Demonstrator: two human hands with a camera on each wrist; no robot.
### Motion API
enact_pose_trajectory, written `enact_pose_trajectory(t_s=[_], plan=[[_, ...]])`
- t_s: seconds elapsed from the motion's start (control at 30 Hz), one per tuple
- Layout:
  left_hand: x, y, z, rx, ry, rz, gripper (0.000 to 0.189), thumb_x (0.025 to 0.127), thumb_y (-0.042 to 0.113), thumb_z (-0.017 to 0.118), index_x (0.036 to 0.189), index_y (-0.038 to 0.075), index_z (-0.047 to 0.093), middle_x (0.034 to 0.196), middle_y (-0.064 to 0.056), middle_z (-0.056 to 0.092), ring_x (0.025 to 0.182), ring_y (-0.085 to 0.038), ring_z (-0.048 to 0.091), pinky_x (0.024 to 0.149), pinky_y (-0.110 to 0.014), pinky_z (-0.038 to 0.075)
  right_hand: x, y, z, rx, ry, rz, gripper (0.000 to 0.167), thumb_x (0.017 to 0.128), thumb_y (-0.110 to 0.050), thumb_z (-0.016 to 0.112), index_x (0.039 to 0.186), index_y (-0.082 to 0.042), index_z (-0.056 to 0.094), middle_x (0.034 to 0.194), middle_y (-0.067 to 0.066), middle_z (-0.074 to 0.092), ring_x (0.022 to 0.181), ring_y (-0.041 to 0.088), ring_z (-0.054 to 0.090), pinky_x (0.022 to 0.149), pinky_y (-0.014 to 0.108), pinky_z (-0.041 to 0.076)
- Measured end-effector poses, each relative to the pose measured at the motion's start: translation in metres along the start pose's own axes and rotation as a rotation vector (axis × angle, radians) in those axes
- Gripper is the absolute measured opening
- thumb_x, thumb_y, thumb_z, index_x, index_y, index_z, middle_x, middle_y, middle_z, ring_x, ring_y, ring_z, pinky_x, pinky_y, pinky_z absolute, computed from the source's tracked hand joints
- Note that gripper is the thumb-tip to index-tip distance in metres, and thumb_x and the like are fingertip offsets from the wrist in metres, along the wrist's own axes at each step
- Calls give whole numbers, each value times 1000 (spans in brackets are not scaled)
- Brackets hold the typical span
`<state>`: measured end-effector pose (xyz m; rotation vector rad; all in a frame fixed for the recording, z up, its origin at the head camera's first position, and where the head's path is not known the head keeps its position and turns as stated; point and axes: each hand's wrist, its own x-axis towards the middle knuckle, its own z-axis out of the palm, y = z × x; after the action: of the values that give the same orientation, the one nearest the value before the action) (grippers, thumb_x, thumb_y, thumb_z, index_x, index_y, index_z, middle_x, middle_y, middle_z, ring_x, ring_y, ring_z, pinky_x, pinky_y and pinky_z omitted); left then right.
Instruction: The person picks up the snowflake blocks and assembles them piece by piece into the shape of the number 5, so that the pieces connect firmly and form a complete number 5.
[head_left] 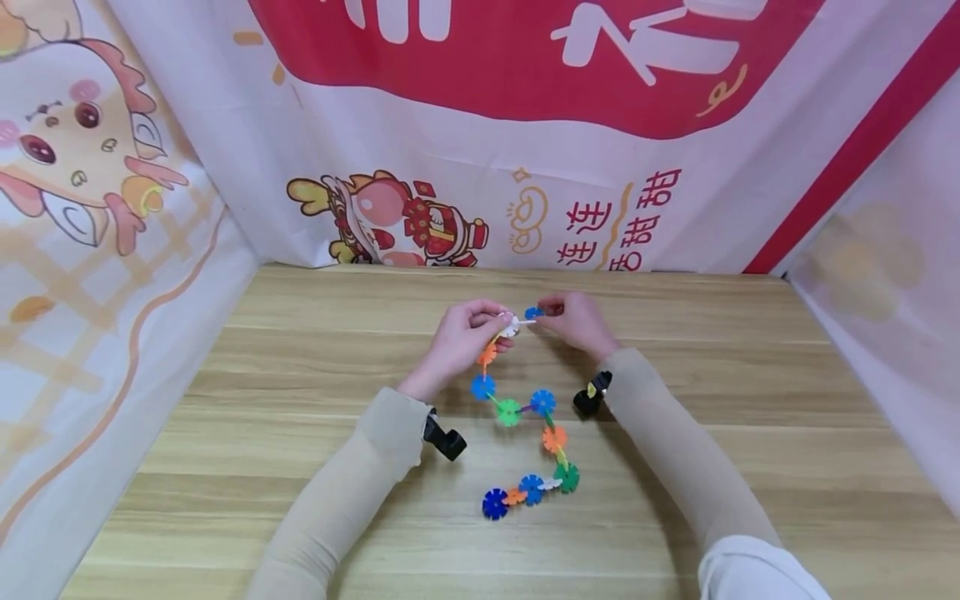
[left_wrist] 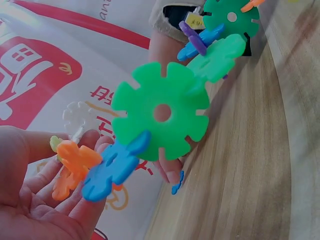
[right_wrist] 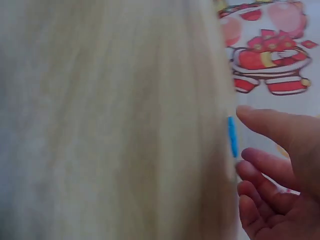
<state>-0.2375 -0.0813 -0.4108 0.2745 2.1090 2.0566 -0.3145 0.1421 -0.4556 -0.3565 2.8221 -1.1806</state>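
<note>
My left hand [head_left: 467, 335] pinches a white notched interlocking disc [head_left: 510, 325] at the upper end of a chain of such discs. A second white disc [head_left: 527, 322], seen edge-on, sticks out from it toward the right. Below the left hand, orange [head_left: 488, 355], blue [head_left: 483, 387] and light green [head_left: 508, 412] discs follow. My right hand [head_left: 576, 322] is beside a separate blue disc [head_left: 533, 313]. In the right wrist view, thumb and fingers of the right hand [right_wrist: 272, 165] stand apart, with the blue disc [right_wrist: 232, 136] edge-on just beyond the fingertips.
The chain winds toward the front of the wooden table [head_left: 300, 467], through an orange disc [head_left: 554, 438] and a dark green disc [head_left: 567, 477] to a dark blue one [head_left: 495, 504]. A printed cloth [head_left: 465, 142] hangs behind the table.
</note>
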Motion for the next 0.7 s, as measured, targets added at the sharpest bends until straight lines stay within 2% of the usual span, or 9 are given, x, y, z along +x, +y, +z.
enact_pose_trajectory(t_s=[0.1,0.23,0.33,0.43,0.53,0.7], plan=[[0,0,1,-12,1,7,20,103,13,62,115,-3,66,101,-17,73,82,-30,73,73,-36,62,5,1,6,-26,5,-3,33,91,-20,78,117,-1,71,105,11,68,96,25,61,86,40,53],[0,-1,1,-11,11,8,20,103,13,63,115,-3,66,103,-17,72,81,-27,73,73,-36,62,3,0,9,59,15,8,27,90,-13,79,111,-2,67,100,11,67,90,26,61,78,37,54],[0,-2,1,-9,16,2,20,103,13,63,115,-2,66,104,-16,72,82,-27,74,76,-39,61,-9,-6,1,210,-8,37,23,92,-12,76,111,-3,66,100,11,68,89,29,64,76,40,56],[0,-3,1,2,15,2,21,102,14,64,115,-2,67,103,-16,73,83,-27,74,80,-45,60,-26,-15,-10,332,4,63,21,95,-16,75,112,-5,69,100,10,72,90,31,68,80,45,58],[0,-4,0,23,16,9,22,103,16,64,115,-2,67,102,-15,73,85,-28,74,82,-48,59,-41,-22,-20,382,44,58,22,95,-18,76,110,-3,70,99,11,74,90,27,70,86,47,58],[-1,-5,0,42,15,22,21,103,14,63,114,-2,68,101,-15,74,86,-30,74,81,-47,60,-60,-27,-29,504,56,48,24,96,-15,75,110,2,68,100,15,74,84,23,72,84,44,59]])
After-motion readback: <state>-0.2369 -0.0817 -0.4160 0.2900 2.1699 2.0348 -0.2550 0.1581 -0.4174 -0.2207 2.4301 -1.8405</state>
